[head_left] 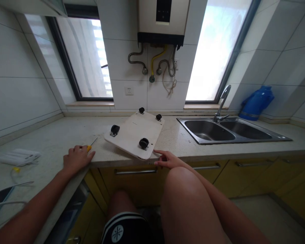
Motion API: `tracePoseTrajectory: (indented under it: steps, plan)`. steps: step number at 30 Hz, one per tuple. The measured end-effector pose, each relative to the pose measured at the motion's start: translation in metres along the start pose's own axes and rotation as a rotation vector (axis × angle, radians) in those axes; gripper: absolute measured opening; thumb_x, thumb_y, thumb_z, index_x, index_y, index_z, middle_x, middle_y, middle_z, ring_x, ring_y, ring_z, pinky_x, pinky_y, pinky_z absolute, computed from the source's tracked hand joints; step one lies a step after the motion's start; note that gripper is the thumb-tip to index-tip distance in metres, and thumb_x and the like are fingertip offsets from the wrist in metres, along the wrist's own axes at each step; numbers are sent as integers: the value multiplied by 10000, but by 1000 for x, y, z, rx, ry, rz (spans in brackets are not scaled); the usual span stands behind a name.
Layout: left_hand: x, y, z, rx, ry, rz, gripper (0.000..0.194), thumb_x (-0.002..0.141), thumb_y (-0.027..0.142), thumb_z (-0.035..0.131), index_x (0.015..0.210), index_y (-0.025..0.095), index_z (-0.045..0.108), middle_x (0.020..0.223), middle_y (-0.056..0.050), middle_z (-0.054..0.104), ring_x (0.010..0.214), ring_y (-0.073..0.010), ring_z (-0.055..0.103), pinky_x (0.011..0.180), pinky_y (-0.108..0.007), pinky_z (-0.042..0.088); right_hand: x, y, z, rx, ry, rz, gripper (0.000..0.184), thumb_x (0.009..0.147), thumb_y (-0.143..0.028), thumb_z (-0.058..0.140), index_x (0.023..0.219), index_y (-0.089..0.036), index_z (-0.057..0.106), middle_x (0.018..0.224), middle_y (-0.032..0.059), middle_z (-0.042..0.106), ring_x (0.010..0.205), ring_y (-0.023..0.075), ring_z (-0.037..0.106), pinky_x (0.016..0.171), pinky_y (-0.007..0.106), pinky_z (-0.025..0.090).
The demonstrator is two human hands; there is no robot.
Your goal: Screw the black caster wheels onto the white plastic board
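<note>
A pale board (132, 135) with black caster wheels (143, 143) at its corners lies upside down on the stone counter (53, 135). My left hand (76, 160) rests on the counter edge, its fingers closed over the yellow handle of a screwdriver (92, 143) whose metal shaft points away. My right hand (167, 160) sits at the counter's front edge beside the near corner of the board, fingers stretched out and holding nothing. My bare knee (190, 203) is raised below it.
A steel double sink (231, 130) with a tap (222, 103) is set in the counter to the right, a blue flask (256, 103) behind it. A white power strip (19, 156) with cables lies at left. A water heater (162, 20) hangs on the wall. Yellow drawers (134, 179) run below.
</note>
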State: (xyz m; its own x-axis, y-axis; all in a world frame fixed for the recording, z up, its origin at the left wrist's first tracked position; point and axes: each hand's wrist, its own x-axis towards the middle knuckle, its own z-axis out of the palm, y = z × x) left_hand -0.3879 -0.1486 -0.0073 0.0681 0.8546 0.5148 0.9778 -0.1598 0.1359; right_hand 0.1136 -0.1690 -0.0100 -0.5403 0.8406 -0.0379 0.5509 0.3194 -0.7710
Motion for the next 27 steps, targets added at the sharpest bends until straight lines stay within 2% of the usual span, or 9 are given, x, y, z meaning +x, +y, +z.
tracePoseTrajectory:
  steps: [3,6,10,13,15,18,20,24,27]
  plan:
    - [-5,-3,10,-83,101,-221,477,1054,556,573,1223,135,722,1125,-191,724,1118,-380,698,956,-631,582,1,0,4,12,28,-11,411,1074,-438,708,1372,-158,662,1202,83,722,980,188,730,867,378,663]
    - [-2,4,5,-239,211,-292,420,1050,510,700,1295,169,693,1279,-104,713,1153,-265,701,1035,-512,596,0,-9,3,1,48,-26,392,1079,-445,701,1337,-152,674,1144,69,728,921,170,724,825,351,657]
    - [8,37,-14,-491,379,-328,451,1046,510,704,1342,171,674,1365,-106,682,1273,-327,663,1114,-561,556,3,-38,-9,-32,79,-106,381,1102,-513,647,1098,-139,721,909,12,705,739,123,668,724,290,614]
    - [12,91,-21,-732,404,-343,534,1055,583,640,1382,162,612,1326,-137,693,1210,-327,702,1080,-539,593,12,-70,-24,-52,122,-205,462,1102,-573,619,959,-146,720,746,-25,645,639,110,601,686,278,561]
    - [11,135,-21,-926,340,-294,551,1053,628,605,1375,182,593,1287,-128,732,1180,-291,744,1063,-484,623,21,-91,-36,-52,137,-272,491,1097,-599,605,971,-151,761,729,-7,676,652,117,608,700,273,514]
    - [6,196,-22,-1160,190,-193,514,1001,643,690,1274,215,607,1291,-113,760,1208,-264,773,1085,-436,632,36,-118,-51,-38,134,-324,520,1065,-634,635,1317,-194,749,1049,55,810,827,145,715,760,264,499]
    - [5,224,-24,-1264,132,-150,456,979,604,749,1199,238,589,1264,-90,775,1221,-246,773,1084,-405,633,43,-130,-55,-34,79,-346,570,1033,-628,689,1413,-204,693,1145,67,817,918,170,743,791,268,511]
    - [10,237,-26,-1345,99,-53,297,1021,460,760,1178,259,608,1214,-55,773,1136,-200,770,988,-335,639,44,-135,-54,-59,-12,-405,454,1054,-549,687,1351,-206,705,985,28,799,882,176,715,825,294,506]
    - [10,219,-17,-941,139,163,349,1096,369,648,1426,261,606,1401,-102,718,1225,-226,718,1032,-372,599,34,-122,-59,-56,101,-395,341,1114,-492,591,1211,-200,737,1036,47,776,916,175,679,854,314,494]
